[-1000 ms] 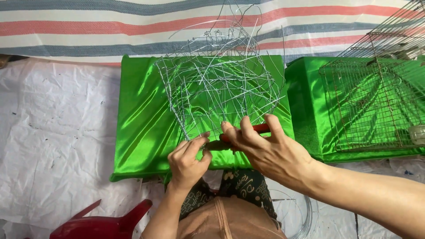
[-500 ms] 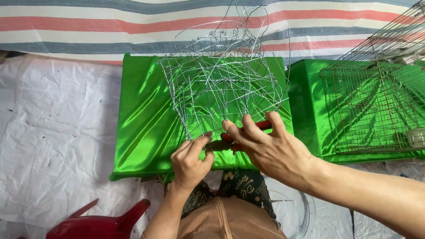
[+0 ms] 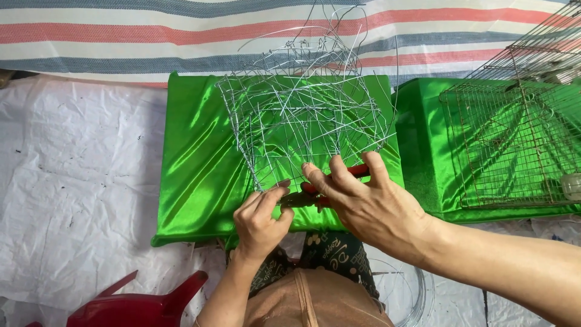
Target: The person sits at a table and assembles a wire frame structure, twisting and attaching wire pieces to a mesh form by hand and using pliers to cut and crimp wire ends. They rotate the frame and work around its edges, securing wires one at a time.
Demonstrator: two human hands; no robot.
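A white woven tarp [image 3: 72,181] covers the floor, w/ a striped sheet [image 3: 151,36] in red, blue and cream running along the far edge. Two blocks draped in shiny green cloth sit side by side on the tarp: a centre block [image 3: 200,175] and a right block [image 3: 426,151]. A rusty wire-mesh cage [image 3: 520,139] rests on the right block, reaching its right edge. A red plastic chair [image 3: 139,306] shows at the near-left corner of the view; a coil of bare wire [image 3: 417,290] lies on the tarp by the person's knee.

On the centre block, toward its near edge, stands a wire frame [image 3: 302,115]: thin silvery strands crossed and tangled into a loose basket shape, open weave, loose ends sticking up past the far edge of the block. Its lower rim meets the hands.

Left hand [image 3: 260,221]: grip pinched, thumb and forefinger closed on a strand at the frame's lower rim. Right hand [image 3: 366,206]: grip clenched round red-handled pliers [image 3: 315,195], whose dark tip points left, just beside the left fingers. Both hands hover over the block's near edge, close together.
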